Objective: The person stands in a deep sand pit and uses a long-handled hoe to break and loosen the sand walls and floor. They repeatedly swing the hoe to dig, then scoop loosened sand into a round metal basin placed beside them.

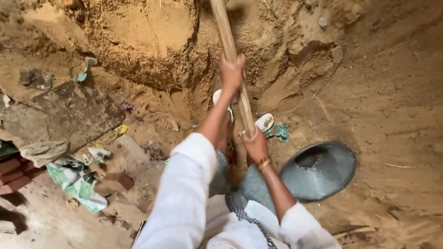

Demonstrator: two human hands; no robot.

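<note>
Head camera view, looking straight down at a person in white sleeves standing on sandy, dug-up ground [397,92].

Along the left edge of the ground lies a flat grey stone slab [64,115], with a stack of red bricks [14,175] just below it at the lower left. Beside the bricks sits a crumpled green and white sack [76,182], with scraps of litter scattered near it. Above these, a steep bank of packed earth [147,41] rises across the top of the view.

Near the centre, a long wooden handle [230,55] runs from the top edge down toward the person's body. The left hand [232,74] is clamped around the handle higher up, arm stretched forward. The right hand [256,145], with a band at the wrist, is wrapped tightly around the handle's lower end, close to the body. The handle's working end is out of sight beyond the top edge.

Two white sandals [264,122] on the person's feet show on the ground on either side of the handle, between the hands. A small teal scrap [281,131] lies just right of the right sandal.

Further right, near the right hand, a round, shallow dark metal pan [318,170] rests upturned on the sand.
</note>
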